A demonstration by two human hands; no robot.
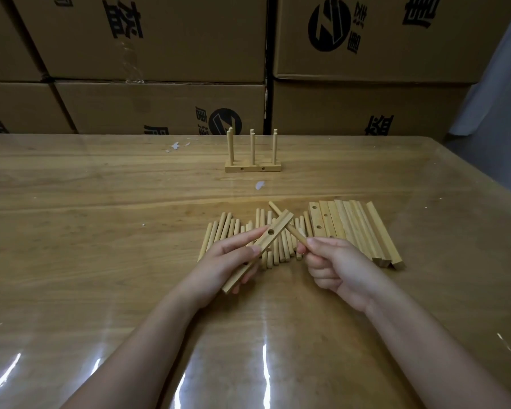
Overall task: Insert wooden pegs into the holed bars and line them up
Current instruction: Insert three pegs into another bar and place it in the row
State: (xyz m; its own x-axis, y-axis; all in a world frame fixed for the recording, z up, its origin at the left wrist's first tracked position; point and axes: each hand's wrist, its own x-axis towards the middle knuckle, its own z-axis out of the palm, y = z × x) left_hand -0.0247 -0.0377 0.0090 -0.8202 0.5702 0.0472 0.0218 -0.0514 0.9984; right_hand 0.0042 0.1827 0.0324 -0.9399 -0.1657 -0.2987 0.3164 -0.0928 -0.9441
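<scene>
From my remote seat, I judge the job as barely started. At the far middle of the counter (101, 184) stands a finished bar (252, 167) with 3 pegs upright in it; doubled peg tops suggest a 2nd one right behind, though I cannot be sure. Nearer me lie a heap of loose pegs (224, 228) and, just to its right, a row of spare bars (363, 228), so most of the work is left. The left hand (233, 258) grips 1 holed bar (279, 227) aslant above the heap, thumb on top and fingers curled beneath. The right hand (334, 261) pinches a peg (297, 235) by its near end, the other fingers folded. The peg crosses the bar's far end, and whether it sits in a hole or passes behind I cannot tell. The bar is pale, square-edged wood with 1 round hole showing.
</scene>
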